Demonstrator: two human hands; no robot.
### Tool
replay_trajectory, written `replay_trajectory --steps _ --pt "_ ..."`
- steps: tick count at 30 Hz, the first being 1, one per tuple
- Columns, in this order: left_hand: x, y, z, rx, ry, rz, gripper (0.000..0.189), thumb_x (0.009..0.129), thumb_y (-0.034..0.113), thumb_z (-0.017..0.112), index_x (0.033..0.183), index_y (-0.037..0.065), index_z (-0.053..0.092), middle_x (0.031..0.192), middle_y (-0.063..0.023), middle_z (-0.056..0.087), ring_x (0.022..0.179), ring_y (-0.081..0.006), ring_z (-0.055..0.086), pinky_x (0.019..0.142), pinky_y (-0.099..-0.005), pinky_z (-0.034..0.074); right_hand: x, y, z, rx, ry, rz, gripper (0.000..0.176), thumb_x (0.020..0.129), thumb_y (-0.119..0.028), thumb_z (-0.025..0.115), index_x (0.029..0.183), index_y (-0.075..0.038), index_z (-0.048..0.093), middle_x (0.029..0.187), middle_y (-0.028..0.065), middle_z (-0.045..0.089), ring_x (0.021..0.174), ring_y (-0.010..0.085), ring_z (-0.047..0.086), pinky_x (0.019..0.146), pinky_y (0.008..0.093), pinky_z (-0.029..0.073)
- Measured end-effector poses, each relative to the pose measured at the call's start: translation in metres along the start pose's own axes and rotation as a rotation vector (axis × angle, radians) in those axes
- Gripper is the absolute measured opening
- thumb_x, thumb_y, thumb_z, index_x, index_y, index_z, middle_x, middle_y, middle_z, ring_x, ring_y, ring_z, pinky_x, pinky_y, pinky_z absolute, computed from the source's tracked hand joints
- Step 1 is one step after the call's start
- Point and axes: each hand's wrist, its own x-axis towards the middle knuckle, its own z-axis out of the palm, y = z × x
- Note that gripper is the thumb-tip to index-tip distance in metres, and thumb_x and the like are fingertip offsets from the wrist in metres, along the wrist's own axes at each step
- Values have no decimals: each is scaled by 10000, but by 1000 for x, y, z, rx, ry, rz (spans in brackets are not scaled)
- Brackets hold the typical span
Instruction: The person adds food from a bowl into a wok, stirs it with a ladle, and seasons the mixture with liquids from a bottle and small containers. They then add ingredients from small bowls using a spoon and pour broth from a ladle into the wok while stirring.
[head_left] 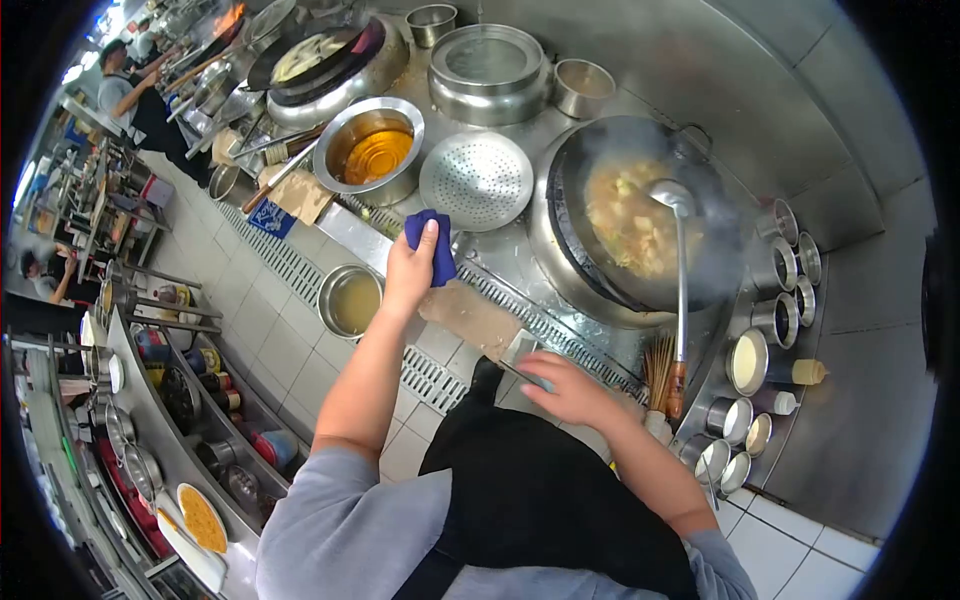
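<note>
My left hand is closed around a folded dark blue cloth, close to the stove's front edge. Just beyond the cloth lies a round perforated strainer; whether the cloth covers its handle is hidden. On the right, a large wok holds steaming food in broth. A long-handled ladle rests in it, its wooden grip toward me. My right hand is low at the stove front, fingers bent around a narrow metal piece whose kind I cannot make out.
A pot of amber oil stands left of the strainer. Beside the wok are a bamboo brush and several seasoning cups. A pot of cloudy liquid is low on the left. Co-workers stand far left, near flames.
</note>
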Motion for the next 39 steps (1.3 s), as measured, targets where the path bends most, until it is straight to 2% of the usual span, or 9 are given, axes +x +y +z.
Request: replay_trajectory --steps 6,9,12,14,24,27,32,36,39 --pt "-37 -2 -41 6 -84 -186 410 924 374 551 1005 -25 599 783 -15 587 705 -89 522 653 -256 447 97 114 81 159 -642 529 355 870 -181 600 1173 -1 558 1192 114 572 1108 232 530 913 334 434" --pt "-68 -7 -65 -33 -10 -209 393 930 362 543 1016 -19 595 781 -17 591 694 -85 526 638 -247 446 105 125 88 257 546 203 322 886 -186 582 1162 -23 556 1006 106 626 999 233 594 870 345 459" --pt "-90 -10 -89 -34 25 -284 383 935 369 534 984 -6 598 759 -17 587 654 -82 524 598 -241 441 105 98 63 237 478 122 373 914 -200 553 1249 -40 512 1102 102 609 1067 238 573 930 347 435" --pt "-97 -12 -99 -14 32 -346 387 933 388 534 943 7 598 729 -12 579 615 -81 515 558 -245 434 106 83 61 789 -566 832 395 929 -215 539 1292 -67 494 1202 93 569 1127 202 532 978 327 402" --pt "-105 -14 -98 51 -137 -389 418 918 411 553 980 1 606 747 -9 593 644 -79 531 582 -253 455 151 100 73 865 -162 520 342 931 -270 539 1195 -53 568 1094 71 620 955 177 600 871 334 474" --pt "-108 -10 -95 67 -173 -443 428 913 416 560 1003 1 609 750 -16 604 650 -85 544 593 -256 464 159 100 72 817 -580 834 357 932 -251 537 1227 -51 553 1151 72 605 1012 191 573 928 309 429" --pt "-117 -22 -94 92 -203 -455 449 904 429 568 1024 -1 617 753 -28 620 662 -95 564 612 -263 477 156 120 83 319 484 78 374 937 -290 539 1207 -32 558 1060 83 646 963 198 604 873 280 444" --pt "-121 -34 -89 72 -234 -467 459 898 430 577 1016 -11 617 775 -41 633 680 -100 568 626 -268 478 134 77 41 938 -549 879 447 968 -345 446 1268 -15 479 1122 100 618 1118 178 549 960 267 410" --pt "-122 -29 -85 86 -275 -453 457 896 429 581 1011 -11 617 784 -41 637 683 -98 568 627 -267 476 127 94 48 909 -446 824 404 967 -310 450 1229 -9 509 1083 103 635 1076 180 573 941 278 424"
